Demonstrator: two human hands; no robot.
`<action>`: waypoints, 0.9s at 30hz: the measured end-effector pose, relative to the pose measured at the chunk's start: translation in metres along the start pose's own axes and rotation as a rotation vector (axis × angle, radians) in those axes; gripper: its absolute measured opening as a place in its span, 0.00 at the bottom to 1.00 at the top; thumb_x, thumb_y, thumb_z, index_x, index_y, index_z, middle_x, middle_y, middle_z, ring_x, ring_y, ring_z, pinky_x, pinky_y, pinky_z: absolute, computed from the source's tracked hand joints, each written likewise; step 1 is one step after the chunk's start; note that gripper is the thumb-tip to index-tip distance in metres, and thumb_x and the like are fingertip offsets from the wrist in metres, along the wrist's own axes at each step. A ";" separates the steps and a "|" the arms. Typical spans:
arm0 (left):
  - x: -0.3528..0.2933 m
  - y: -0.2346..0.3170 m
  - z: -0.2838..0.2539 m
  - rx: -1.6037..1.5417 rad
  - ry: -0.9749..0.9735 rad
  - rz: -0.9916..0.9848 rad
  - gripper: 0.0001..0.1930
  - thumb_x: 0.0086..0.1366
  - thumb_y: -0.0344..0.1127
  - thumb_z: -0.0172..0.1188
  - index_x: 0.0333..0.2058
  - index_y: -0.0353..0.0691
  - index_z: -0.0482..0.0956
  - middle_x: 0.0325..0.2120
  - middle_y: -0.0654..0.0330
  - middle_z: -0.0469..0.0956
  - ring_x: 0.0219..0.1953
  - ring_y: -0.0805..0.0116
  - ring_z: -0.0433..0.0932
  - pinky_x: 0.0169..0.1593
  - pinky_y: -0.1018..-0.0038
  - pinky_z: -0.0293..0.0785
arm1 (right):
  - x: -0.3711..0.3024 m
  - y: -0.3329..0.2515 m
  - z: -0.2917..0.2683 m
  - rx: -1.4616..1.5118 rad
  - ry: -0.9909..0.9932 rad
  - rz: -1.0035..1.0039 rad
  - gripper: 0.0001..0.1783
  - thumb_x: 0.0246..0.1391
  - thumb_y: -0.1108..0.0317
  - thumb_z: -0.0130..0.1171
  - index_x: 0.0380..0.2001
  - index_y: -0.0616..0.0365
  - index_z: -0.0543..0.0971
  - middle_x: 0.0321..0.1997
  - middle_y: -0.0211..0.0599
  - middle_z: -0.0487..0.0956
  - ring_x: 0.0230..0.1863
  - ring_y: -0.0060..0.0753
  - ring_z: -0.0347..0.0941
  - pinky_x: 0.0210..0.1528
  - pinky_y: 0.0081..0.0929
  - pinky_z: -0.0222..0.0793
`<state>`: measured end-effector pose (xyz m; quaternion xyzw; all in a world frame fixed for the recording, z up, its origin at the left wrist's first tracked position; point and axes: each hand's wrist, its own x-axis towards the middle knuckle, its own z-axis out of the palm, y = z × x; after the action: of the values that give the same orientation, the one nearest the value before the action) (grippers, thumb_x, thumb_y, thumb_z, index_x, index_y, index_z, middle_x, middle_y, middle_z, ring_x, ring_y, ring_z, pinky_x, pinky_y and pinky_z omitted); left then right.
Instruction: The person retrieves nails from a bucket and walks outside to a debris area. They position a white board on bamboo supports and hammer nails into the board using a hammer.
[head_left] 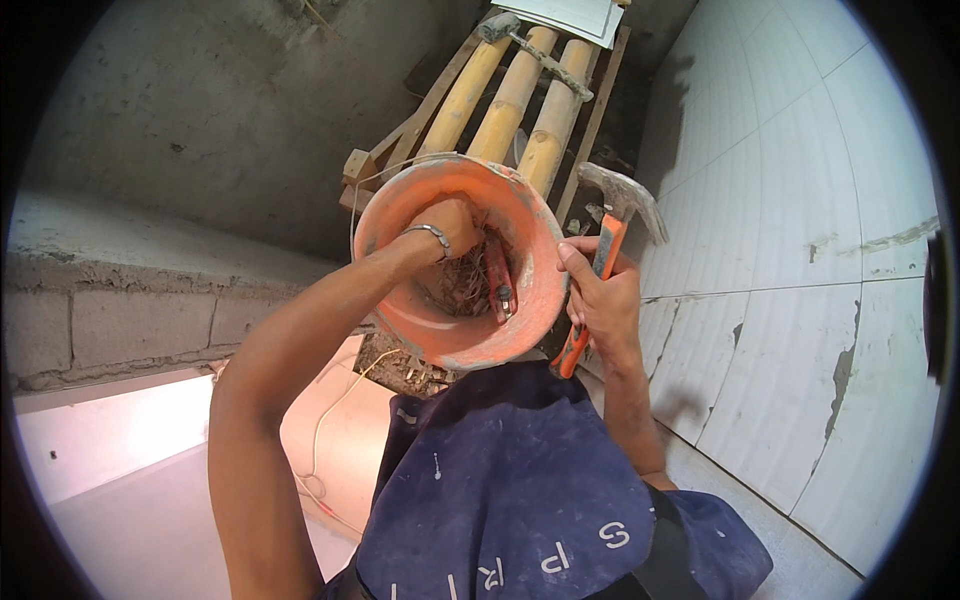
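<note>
An orange, cement-smeared bucket (540, 270) is in front of me, its wire handle hanging at the left. My left hand (450, 222), with a metal bracelet at the wrist, reaches inside over a tangle of thin brown, nail-like pieces (458, 285). Its fingers are hidden. Beside them in the bucket leans a red tool (498, 280) with a metal end; its kind is unclear. My right hand (605, 295) is closed round the orange-and-black handle of a claw hammer (625, 195), head up, while its thumb and fingertips lie at the bucket's right rim.
Yellow poles (512, 95) lie on a wooden frame beyond the bucket. A grimy hammer (540, 60) and white sheets (575, 15) rest on them. A tiled wall (760, 230) rises at right, and a block ledge (140, 325) runs at left. A thin cable (318, 440) hangs lower left.
</note>
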<state>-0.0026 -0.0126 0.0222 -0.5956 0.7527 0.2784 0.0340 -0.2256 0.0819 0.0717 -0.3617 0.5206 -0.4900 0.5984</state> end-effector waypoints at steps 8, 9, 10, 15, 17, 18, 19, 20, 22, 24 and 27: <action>-0.047 0.005 -0.038 0.291 0.098 0.000 0.06 0.57 0.35 0.62 0.29 0.43 0.85 0.27 0.51 0.83 0.30 0.50 0.82 0.39 0.59 0.79 | 0.001 0.001 0.002 -0.060 -0.029 0.043 0.10 0.59 0.66 0.62 0.37 0.64 0.80 0.15 0.23 0.72 0.10 0.11 0.61 0.11 0.17 0.54; -0.053 0.011 -0.042 0.276 0.065 0.021 0.05 0.57 0.34 0.62 0.29 0.44 0.85 0.27 0.51 0.83 0.31 0.50 0.82 0.39 0.59 0.79 | 0.002 0.002 0.002 -0.064 -0.020 0.035 0.10 0.59 0.66 0.62 0.36 0.64 0.80 0.15 0.24 0.72 0.10 0.12 0.61 0.11 0.17 0.54; -0.055 0.016 -0.043 0.259 0.032 0.043 0.05 0.57 0.34 0.61 0.29 0.44 0.85 0.27 0.51 0.83 0.32 0.50 0.83 0.39 0.60 0.80 | 0.002 0.003 0.002 -0.069 -0.010 0.026 0.10 0.58 0.66 0.62 0.36 0.64 0.80 0.15 0.24 0.72 0.10 0.12 0.61 0.11 0.17 0.54; -0.039 0.018 -0.017 0.442 -0.126 0.315 0.05 0.56 0.37 0.62 0.31 0.48 0.85 0.28 0.53 0.83 0.35 0.54 0.83 0.40 0.60 0.79 | 0.005 0.005 0.000 -0.038 -0.025 0.016 0.10 0.58 0.66 0.62 0.35 0.64 0.80 0.15 0.24 0.72 0.10 0.12 0.61 0.11 0.17 0.54; -0.033 0.018 -0.013 0.511 -0.188 0.395 0.05 0.57 0.36 0.61 0.31 0.48 0.85 0.29 0.52 0.83 0.36 0.53 0.83 0.41 0.60 0.80 | 0.004 0.005 0.000 -0.030 -0.017 0.032 0.10 0.58 0.66 0.62 0.35 0.63 0.80 0.15 0.24 0.72 0.10 0.12 0.61 0.11 0.17 0.54; -0.031 0.018 -0.012 0.533 -0.204 0.424 0.06 0.57 0.36 0.61 0.31 0.48 0.85 0.29 0.52 0.83 0.36 0.54 0.83 0.41 0.60 0.80 | 0.003 0.005 0.000 -0.024 -0.012 0.031 0.09 0.58 0.67 0.62 0.35 0.63 0.80 0.15 0.24 0.72 0.10 0.12 0.61 0.11 0.17 0.54; -0.029 0.017 -0.010 0.555 -0.220 0.455 0.06 0.56 0.35 0.60 0.32 0.49 0.85 0.29 0.52 0.83 0.36 0.54 0.83 0.41 0.60 0.80 | 0.003 0.004 0.001 -0.017 -0.006 0.030 0.09 0.58 0.67 0.62 0.35 0.63 0.81 0.15 0.24 0.72 0.10 0.11 0.62 0.11 0.17 0.54; -0.027 0.014 -0.009 0.543 -0.226 0.484 0.07 0.57 0.34 0.59 0.32 0.49 0.85 0.29 0.53 0.83 0.36 0.54 0.83 0.41 0.60 0.80 | 0.002 0.005 0.002 -0.010 0.000 0.029 0.09 0.58 0.67 0.62 0.35 0.63 0.81 0.16 0.23 0.72 0.11 0.11 0.62 0.12 0.17 0.54; -0.023 0.001 -0.006 0.513 -0.236 0.541 0.09 0.57 0.32 0.57 0.33 0.50 0.85 0.29 0.53 0.83 0.37 0.55 0.83 0.41 0.60 0.80 | 0.003 0.008 0.003 -0.006 0.010 0.017 0.09 0.58 0.67 0.62 0.35 0.63 0.81 0.16 0.23 0.72 0.11 0.11 0.62 0.12 0.17 0.54; -0.023 -0.007 -0.002 0.514 -0.211 0.555 0.08 0.57 0.33 0.57 0.32 0.51 0.84 0.27 0.56 0.82 0.34 0.56 0.83 0.41 0.60 0.79 | 0.003 0.009 0.003 -0.002 0.014 0.002 0.09 0.58 0.67 0.62 0.35 0.63 0.81 0.16 0.22 0.72 0.12 0.10 0.62 0.13 0.16 0.54; -0.023 -0.005 0.002 0.554 -0.170 0.547 0.07 0.57 0.34 0.57 0.31 0.50 0.84 0.25 0.55 0.81 0.32 0.56 0.82 0.40 0.59 0.78 | 0.002 0.009 0.003 -0.010 0.024 -0.013 0.10 0.57 0.67 0.62 0.36 0.63 0.81 0.16 0.22 0.72 0.12 0.10 0.62 0.13 0.16 0.54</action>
<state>0.0084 0.0078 0.0276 -0.3164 0.9247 0.1117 0.1801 -0.2210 0.0819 0.0627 -0.3619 0.5279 -0.4957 0.5871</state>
